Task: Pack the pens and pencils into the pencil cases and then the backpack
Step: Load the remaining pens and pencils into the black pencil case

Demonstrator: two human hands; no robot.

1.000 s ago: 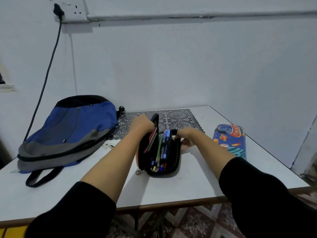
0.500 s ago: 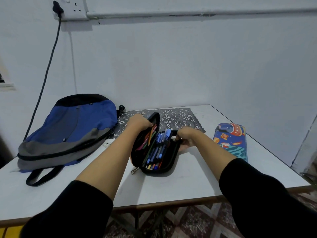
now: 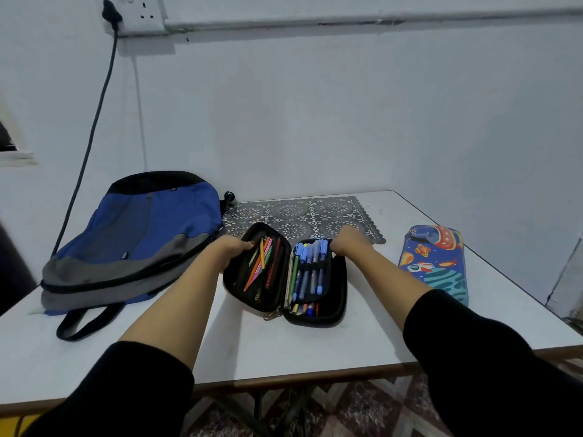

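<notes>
A black pencil case [image 3: 337,298] lies spread open on the white table [image 3: 315,348]. Its left half holds orange, pink and red pencils [image 3: 262,266]; its right half holds blue pens [image 3: 310,269] under elastic loops. My left hand [image 3: 232,250] grips the far edge of the left half. At the far edge of the right half my right hand [image 3: 348,239] holds the case, fingers partly hidden. A second, colourful space-print pencil case [image 3: 435,263] lies closed at the right. The blue and grey backpack [image 3: 135,241] lies flat at the left.
A patterned grey placemat [image 3: 303,212] lies behind the case against the wall. A black cable [image 3: 91,134] hangs from a wall socket [image 3: 135,12] down behind the backpack. The backpack's strap [image 3: 82,323] loops toward the table's front edge.
The black case has gone from nearly closed and upright to spread open flat. My hands have moved apart with its two halves.
</notes>
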